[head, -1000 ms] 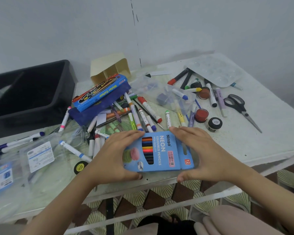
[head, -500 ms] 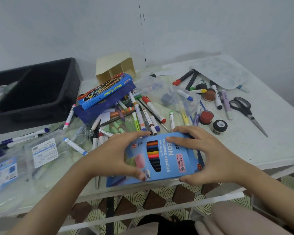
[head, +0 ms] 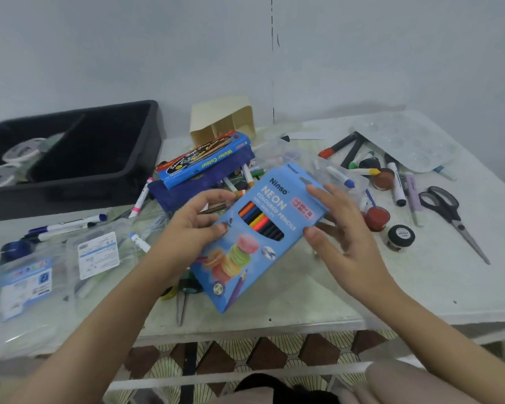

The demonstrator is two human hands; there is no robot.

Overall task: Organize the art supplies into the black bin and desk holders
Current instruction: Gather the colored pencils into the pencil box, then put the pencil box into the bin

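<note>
In left hand (head: 187, 228), flat cardboard box (head: 247, 253)

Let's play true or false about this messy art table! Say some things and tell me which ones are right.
1. The left hand and right hand both hold the pencil box. True.
2. The pencil box is inside the black bin. False: it is held above the table.
3. The black scissors lie on the table, right of the hands. True.
4. The water colour box is in the bin. False: it lies on a dark blue pouch.
</note>
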